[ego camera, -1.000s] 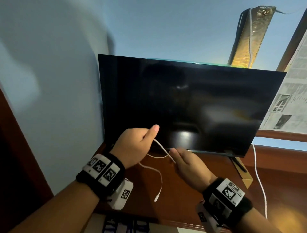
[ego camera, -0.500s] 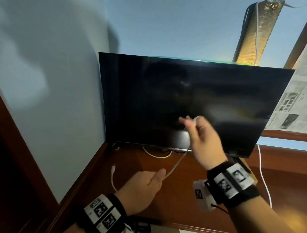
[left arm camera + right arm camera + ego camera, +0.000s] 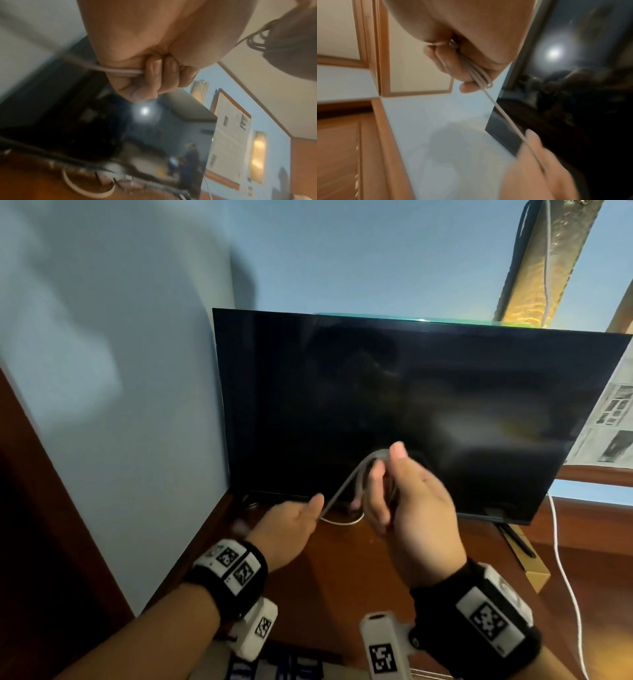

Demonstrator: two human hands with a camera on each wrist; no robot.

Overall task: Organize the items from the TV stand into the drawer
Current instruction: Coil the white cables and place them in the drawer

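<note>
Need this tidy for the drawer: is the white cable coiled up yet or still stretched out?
Partly coiled. The right hand holds a few loops of the white cable; one strand runs taut to the left hand.

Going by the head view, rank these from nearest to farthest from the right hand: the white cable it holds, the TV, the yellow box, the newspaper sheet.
1. White cable: held in the right hand.
2. TV: directly behind.
3. Yellow box: on the stand, rightward.
4. Newspaper sheet: far right edge.
</note>
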